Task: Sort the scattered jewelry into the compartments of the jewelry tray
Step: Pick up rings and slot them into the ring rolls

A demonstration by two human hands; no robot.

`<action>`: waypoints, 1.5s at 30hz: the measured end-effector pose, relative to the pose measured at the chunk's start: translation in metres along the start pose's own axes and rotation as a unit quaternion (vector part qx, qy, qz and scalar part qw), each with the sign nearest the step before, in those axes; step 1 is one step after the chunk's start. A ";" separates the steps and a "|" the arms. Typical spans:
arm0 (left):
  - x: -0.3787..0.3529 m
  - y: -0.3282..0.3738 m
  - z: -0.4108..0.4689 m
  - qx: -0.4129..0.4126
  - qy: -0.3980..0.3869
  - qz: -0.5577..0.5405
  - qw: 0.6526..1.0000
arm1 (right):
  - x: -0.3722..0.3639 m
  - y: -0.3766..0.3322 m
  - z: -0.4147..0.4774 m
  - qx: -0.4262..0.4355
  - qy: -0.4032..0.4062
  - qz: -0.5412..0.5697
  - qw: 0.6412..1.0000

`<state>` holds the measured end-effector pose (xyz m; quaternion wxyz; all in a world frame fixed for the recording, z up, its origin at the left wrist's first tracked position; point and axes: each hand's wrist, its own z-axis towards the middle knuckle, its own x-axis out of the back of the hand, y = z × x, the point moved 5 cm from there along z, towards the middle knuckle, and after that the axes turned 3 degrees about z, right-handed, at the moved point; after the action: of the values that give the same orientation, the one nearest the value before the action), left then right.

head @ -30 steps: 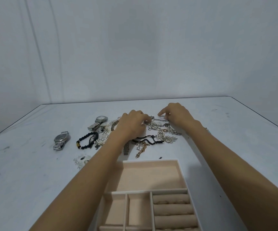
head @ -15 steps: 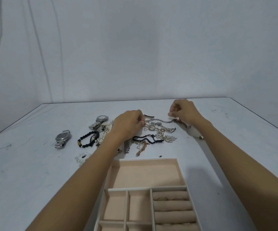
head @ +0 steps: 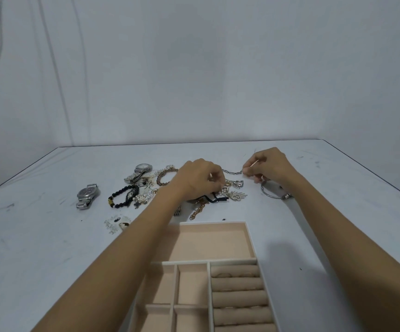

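On the far half of the white table, catalogued left to right:

1. Silver metal wristwatch, lying apart from the rest.
2. Black bead bracelet, at the left edge of the heap.
3. Second silver wristwatch, behind the black beads.
4. Brown bead bracelet, just beside the left hand.
5. Tangled heap of mixed pieces, among them a black cord, a gold link chain and a silver leaf-shaped pendant.
6. Thin silver link chain, stretched in the air between the two hands, above the heap.
7. Plain silver bangle, flat on the table below the right hand.

Hands: the left hand is over the heap, fingers curled round one end of the silver link chain. The right hand pinches the other end between thumb and fingertips.

Near edge: the beige velvet jewelry tray with white rim, its large far compartment bare, smaller square compartments on the left and padded ring rolls on the right.

Near the tray's left corner: a small round white item, too blurred to tell.
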<state>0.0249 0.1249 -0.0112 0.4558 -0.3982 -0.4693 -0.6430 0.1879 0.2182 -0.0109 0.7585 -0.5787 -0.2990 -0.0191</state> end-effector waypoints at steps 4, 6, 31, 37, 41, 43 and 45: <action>-0.006 0.000 0.003 0.019 -0.025 0.010 0.999 | -0.014 -0.012 -0.001 0.021 -0.088 -0.077 0.993; -0.007 -0.002 0.002 0.020 -0.027 0.028 0.999 | -0.021 -0.014 -0.001 0.028 -0.114 -0.100 0.988; 0.011 0.010 -0.014 0.034 -0.003 0.099 0.995 | -0.021 -0.004 0.000 0.040 -0.022 -0.127 0.991; 0.005 0.001 -0.015 0.098 0.001 -0.018 0.995 | -0.023 -0.002 -0.005 0.044 -0.004 -0.131 0.990; 0.002 0.000 -0.015 0.113 0.022 -0.038 0.993 | -0.023 -0.001 -0.007 0.049 -0.002 -0.133 0.990; 0.003 0.002 -0.016 0.112 0.045 -0.016 0.993 | -0.023 -0.001 -0.008 0.048 -0.002 -0.130 0.990; 0.003 0.005 -0.016 0.105 0.043 0.032 0.993 | -0.023 -0.001 -0.008 0.048 -0.003 -0.127 0.991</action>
<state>0.0271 0.1076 -0.0108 0.5354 -0.3352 -0.5014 -0.5912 0.1722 0.2037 -0.0223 0.7758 -0.4987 -0.3735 -0.0993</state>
